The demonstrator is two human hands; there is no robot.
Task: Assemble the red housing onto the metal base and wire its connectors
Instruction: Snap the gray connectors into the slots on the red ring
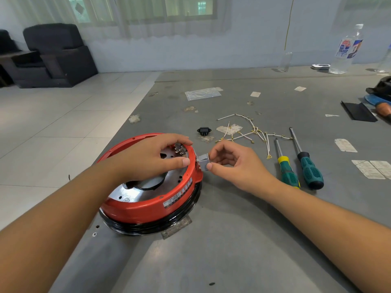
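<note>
Right hand (230,163) pinches a small grey switch block (203,163) between thumb and fingertip, held against the outer wall of the red housing (148,206); left hand (148,157) curls over the housing rim, thumb and fingers touching it. Housing sits on the metal base (131,192) on the grey table (232,240), with white wires (251,132), two green-handled screwdrivers (296,163) and a black socket (204,131) lying beyond.

Red housing (148,199) seated on metal base (135,192) — grey connector (203,163) at rim.

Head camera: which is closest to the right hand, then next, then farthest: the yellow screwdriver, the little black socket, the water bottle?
From the right hand:
1. Yellow screwdriver, just to its right.
2. Little black socket, behind it on the table.
3. Water bottle, far back right.
</note>
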